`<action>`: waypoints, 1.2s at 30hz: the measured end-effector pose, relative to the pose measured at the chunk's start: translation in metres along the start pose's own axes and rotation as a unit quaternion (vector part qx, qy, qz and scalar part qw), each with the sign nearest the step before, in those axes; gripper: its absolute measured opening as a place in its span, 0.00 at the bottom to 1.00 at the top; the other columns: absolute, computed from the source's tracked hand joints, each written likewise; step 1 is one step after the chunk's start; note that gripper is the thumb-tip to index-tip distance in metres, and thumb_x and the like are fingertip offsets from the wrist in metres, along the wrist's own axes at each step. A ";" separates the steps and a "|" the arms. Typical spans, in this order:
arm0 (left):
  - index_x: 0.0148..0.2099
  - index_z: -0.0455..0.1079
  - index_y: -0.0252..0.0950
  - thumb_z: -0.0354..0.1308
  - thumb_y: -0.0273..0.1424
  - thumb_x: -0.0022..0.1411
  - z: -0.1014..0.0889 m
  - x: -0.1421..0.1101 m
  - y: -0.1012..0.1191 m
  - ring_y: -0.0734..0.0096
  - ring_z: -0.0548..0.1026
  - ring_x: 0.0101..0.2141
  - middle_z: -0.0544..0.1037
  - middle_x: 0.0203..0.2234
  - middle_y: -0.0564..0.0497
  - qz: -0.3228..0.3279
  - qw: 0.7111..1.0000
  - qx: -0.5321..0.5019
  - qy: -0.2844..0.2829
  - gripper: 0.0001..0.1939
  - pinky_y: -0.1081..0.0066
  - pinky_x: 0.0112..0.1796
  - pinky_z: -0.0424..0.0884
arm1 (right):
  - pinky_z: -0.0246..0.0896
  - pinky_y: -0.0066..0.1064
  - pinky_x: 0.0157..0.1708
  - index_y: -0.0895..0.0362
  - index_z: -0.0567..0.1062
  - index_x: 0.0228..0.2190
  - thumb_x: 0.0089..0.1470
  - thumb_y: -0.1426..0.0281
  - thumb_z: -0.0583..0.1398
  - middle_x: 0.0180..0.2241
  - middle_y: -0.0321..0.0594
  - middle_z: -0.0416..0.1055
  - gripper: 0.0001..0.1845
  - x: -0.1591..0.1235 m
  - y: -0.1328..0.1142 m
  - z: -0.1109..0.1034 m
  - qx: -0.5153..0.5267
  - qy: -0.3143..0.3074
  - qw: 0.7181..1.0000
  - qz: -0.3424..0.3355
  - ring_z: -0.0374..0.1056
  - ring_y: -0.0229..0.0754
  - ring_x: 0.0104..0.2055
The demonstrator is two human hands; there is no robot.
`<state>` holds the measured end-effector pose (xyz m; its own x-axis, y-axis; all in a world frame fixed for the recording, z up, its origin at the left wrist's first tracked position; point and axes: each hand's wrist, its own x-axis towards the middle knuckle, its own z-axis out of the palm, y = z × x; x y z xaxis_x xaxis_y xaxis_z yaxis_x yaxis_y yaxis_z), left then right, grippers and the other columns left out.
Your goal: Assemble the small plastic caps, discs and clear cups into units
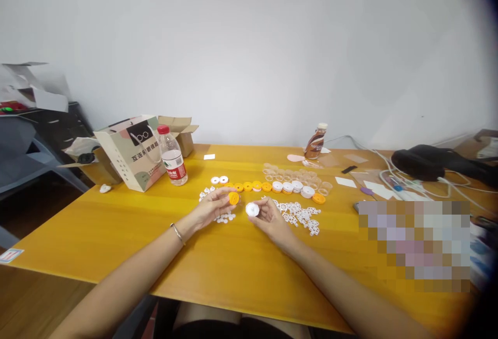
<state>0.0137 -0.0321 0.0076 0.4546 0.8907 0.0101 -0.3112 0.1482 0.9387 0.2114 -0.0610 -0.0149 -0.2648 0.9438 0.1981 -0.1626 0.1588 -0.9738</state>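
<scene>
My left hand (210, 208) pinches a small orange disc (234, 198) between thumb and fingers. Close beside it, my right hand (273, 222) grips a white round disc (252, 209) with a scalloped edge and a small raised centre. The two discs are held apart, faces towards me. Beyond the hands runs a row of orange discs (248, 187) and stacked white discs (297, 186). Flat white openwork pieces (303, 214) lie to the right of my right hand. Small white round pieces (225, 218) lie near my left hand, which partly hides them.
Clear plastic cups (291, 175) stand behind the row. On the left are a red-capped water bottle (174, 165), a paper bag (136, 160) and a cardboard box (182, 134). A coffee bottle (316, 142) stands at the back; white cables (385, 165) and paper cards lie on the right.
</scene>
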 end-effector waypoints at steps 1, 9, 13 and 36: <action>0.46 0.65 0.37 0.60 0.31 0.51 0.001 -0.001 -0.001 0.71 0.70 0.41 0.71 0.40 0.48 0.004 1.000 0.006 0.000 0.18 0.69 0.44 0.64 | 0.59 0.32 0.39 0.53 0.60 0.31 0.38 0.69 0.63 0.32 0.35 0.66 0.18 0.000 0.001 0.000 -0.013 0.016 1.000 0.001 0.65 0.37 0.35; 0.44 0.66 0.35 0.58 0.35 0.52 0.023 -0.005 -0.011 0.71 0.72 0.34 0.73 0.35 0.48 0.129 0.936 0.326 0.042 0.17 0.71 0.37 0.69 | 0.60 0.29 0.31 0.53 0.59 0.32 0.43 0.67 0.60 0.29 0.35 0.65 0.15 0.000 0.006 0.000 -0.115 0.045 0.992 -0.041 0.63 0.35 0.30; 0.47 0.65 0.37 0.55 0.35 0.54 0.034 -0.013 -0.013 0.70 0.72 0.37 0.72 0.39 0.47 0.185 0.886 0.424 0.041 0.18 0.69 0.41 0.67 | 0.58 0.28 0.27 0.54 0.58 0.32 0.46 0.67 0.58 0.28 0.34 0.63 0.13 -0.002 0.006 0.001 -0.152 0.018 0.987 -0.056 0.61 0.35 0.28; 0.47 0.66 0.37 0.53 0.37 0.56 0.039 -0.019 -0.018 0.68 0.71 0.37 0.73 0.38 0.47 0.199 0.833 0.514 0.052 0.17 0.70 0.40 0.66 | 0.63 0.34 0.38 0.55 0.64 0.34 0.45 0.67 0.60 0.34 0.39 0.69 0.12 -0.004 0.010 -0.001 -0.121 -0.033 0.991 -0.049 0.67 0.38 0.35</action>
<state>0.0429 -0.0684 0.0035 0.3943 0.8222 0.4105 0.4844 -0.5655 0.6675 0.2117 -0.0632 -0.0255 -0.3222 0.9007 0.2913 0.0399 0.3204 -0.9465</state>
